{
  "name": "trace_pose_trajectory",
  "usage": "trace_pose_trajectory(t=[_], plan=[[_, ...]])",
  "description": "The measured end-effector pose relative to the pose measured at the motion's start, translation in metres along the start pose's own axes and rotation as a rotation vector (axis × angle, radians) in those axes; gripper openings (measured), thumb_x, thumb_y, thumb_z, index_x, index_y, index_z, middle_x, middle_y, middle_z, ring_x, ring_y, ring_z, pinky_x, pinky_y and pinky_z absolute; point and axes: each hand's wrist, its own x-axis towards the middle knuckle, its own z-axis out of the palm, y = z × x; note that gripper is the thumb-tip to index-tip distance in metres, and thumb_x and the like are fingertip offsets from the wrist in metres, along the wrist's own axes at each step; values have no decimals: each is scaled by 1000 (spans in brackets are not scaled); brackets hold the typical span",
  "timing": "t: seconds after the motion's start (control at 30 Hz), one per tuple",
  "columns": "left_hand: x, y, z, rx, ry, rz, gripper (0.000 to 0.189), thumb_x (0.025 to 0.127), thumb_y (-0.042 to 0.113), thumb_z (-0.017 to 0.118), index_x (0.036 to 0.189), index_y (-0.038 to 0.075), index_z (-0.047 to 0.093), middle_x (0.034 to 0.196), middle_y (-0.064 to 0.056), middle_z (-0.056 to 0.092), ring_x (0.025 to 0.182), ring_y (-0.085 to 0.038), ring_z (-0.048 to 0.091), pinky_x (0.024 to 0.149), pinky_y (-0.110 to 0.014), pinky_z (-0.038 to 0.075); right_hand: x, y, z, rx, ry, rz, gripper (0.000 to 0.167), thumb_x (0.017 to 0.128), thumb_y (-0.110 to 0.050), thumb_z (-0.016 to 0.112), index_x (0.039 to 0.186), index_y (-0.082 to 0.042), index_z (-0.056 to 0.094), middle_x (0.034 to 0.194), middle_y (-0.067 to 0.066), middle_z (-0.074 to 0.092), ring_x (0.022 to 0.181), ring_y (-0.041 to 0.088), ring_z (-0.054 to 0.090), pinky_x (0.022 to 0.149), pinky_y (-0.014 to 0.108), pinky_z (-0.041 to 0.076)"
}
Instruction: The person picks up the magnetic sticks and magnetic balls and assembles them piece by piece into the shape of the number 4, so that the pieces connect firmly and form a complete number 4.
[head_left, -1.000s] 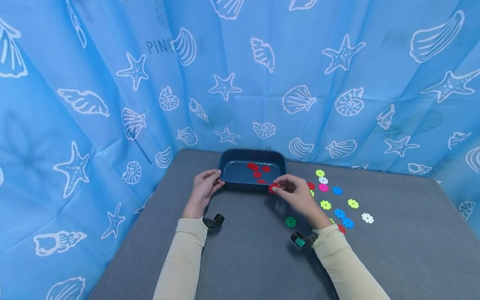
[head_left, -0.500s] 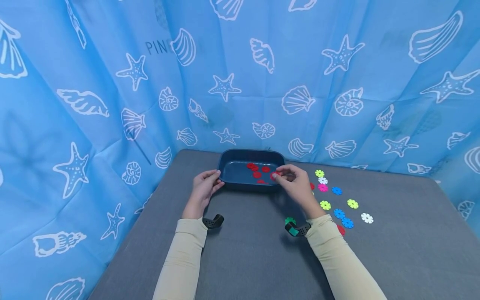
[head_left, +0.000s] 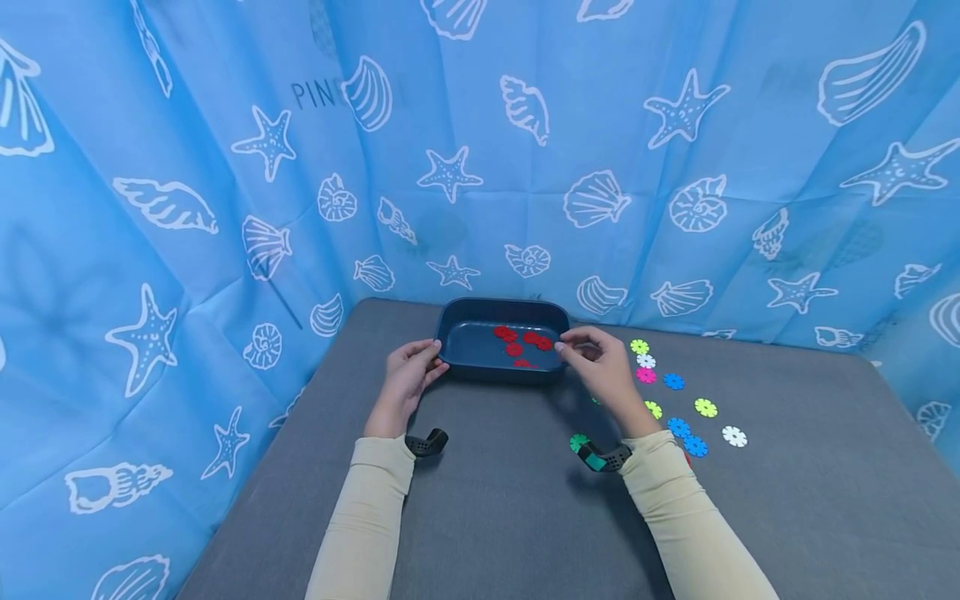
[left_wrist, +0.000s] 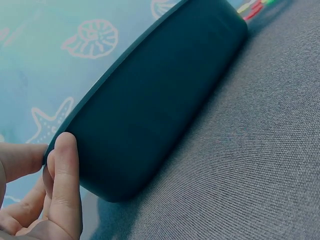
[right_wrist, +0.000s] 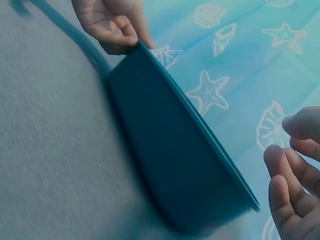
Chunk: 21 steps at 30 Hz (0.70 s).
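A dark blue rectangular tray [head_left: 487, 374] stands on the grey cloth, with several red notched plastic discs [head_left: 513, 349] lying inside, mostly toward its right half. My left hand [head_left: 408, 377] pinches the tray's left rim; in the left wrist view its thumb and fingers [left_wrist: 66, 172] are on either side of the rim. At the tray's right end is my right hand [head_left: 602, 375]. Its fingers are loosely bent and hold nothing, and the right wrist view shows a gap between the thumb and fingers [right_wrist: 280, 192].
To the right on the grey table [head_left: 487, 500] lie several loose discs, among them a blue disc [head_left: 696, 446], a yellow disc [head_left: 706, 407], a white disc [head_left: 735, 436] and a pink disc [head_left: 646, 376]. A green disc [head_left: 578, 442] lies beside the right wristband. A blue shell-patterned curtain [head_left: 480, 225] hangs behind.
My right hand moved over the tray with a red disc, let it go inside near the right end, and drew back slightly right. My left hand stayed on the rim.
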Motion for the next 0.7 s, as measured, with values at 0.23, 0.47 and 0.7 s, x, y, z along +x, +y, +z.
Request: trace_pose_trajectory(t=[0.23,0.47,0.7], plan=[[0,0,1,-1,-3,12,39,103,24,74,135,3,64,116,-12,61,91,-15,66,88,-25,66,0,6,-20,-87,18,1,32,104,-27,72,124,-2,72,119,18,72,98,13,69,76,16,57],[1,0,2,5,4,5,39,103,25,74,134,4,65,117,-13,61,92,-15,67,90,-26,66,-4,13,-47,-163,13,21,36,106,-33,67,130,-6,70,126,15,70,109,16,66,85,11,54],[1,-2,1,-1,10,3,38,102,25,75,133,5,66,115,-11,61,91,-15,66,90,-26,66,-7,31,-69,-240,-4,3,35,110,-24,61,134,1,67,130,23,67,110,16,64,85,6,50]])
